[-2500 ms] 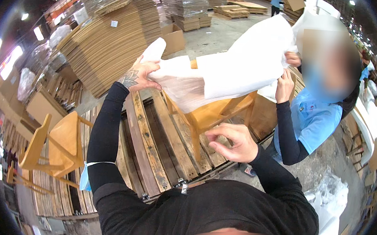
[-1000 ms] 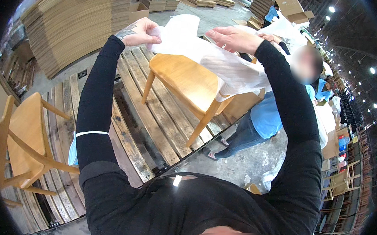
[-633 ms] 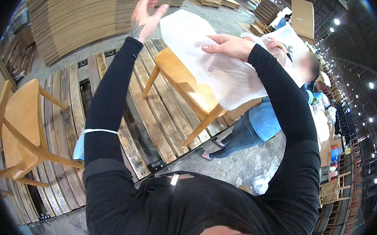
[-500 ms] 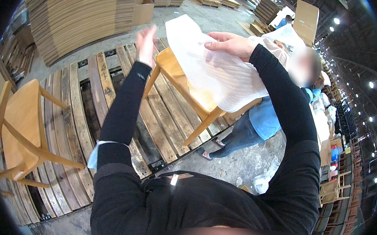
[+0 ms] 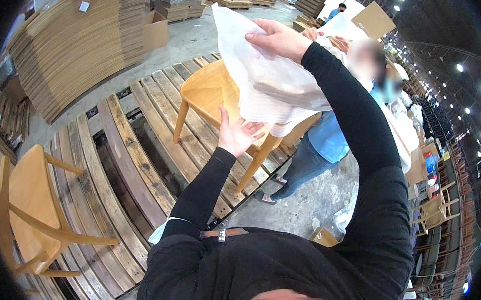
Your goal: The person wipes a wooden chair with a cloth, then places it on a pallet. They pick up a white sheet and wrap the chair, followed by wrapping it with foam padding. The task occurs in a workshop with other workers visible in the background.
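The right hand (image 5: pixel 279 39) sits at about twelve o'clock in the view, fingers curled over the upper edge of a large white foam wrapping sheet (image 5: pixel 262 79) and pinching it from above. The sheet hangs down from that grip and drapes over the far side of a light wooden chair with a rounded seat (image 5: pixel 208 92), which stands on a platform of weathered wooden pallets (image 5: pixel 140 154) just above the centre. The left hand (image 5: pixel 237 134) is near the centre, palm up and fingers spread wide, holding nothing; its fingertips reach to the lower hem of the sheet (whether they actually touch it I cannot tell).

At two o'clock a co-worker in a blue shirt (image 5: pixel 325 136) stands beyond the chair, hands raised to the far edge of the sheet. A second light wooden chair (image 5: pixel 30 208) stands at eight o'clock on the pallets, well apart from the first. Tall stacks of flattened brown cardboard (image 5: pixel 75 38) fill ten o'clock.
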Demonstrator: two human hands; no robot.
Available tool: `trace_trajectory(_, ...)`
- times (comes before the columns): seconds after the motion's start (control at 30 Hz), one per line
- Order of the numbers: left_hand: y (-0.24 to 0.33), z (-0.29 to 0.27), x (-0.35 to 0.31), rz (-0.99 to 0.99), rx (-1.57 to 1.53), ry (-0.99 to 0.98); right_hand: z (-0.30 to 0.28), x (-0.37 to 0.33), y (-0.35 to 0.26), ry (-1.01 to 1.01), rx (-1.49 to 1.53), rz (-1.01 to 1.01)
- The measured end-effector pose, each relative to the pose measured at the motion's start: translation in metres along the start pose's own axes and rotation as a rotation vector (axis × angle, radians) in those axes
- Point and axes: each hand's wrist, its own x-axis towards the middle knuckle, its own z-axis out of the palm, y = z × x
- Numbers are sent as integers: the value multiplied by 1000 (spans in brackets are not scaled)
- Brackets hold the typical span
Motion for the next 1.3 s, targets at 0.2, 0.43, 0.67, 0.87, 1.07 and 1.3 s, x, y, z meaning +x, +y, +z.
trace_trajectory(0.2,30,31,4,203,103,-116,-5,9,14,-16,-130,56)
trace_trajectory(0.43,45,29,0,299,55,-4,-1,-6,10,380,-719,-146)
trace_trajectory(0.67,46,15,8,389,47,112,25,-66,-36,469,-992,-368)
trace_trajectory(0.87,48,18,8,496,1,2,44,-68,-37,-4,-892,76)
trace_trajectory(1.07,55,7,5,506,-20,-51,50,-47,-17,-175,-805,94)
trace_trajectory(1.3,64,-12,3,297,-309,306,50,-35,-1,-347,-511,33)
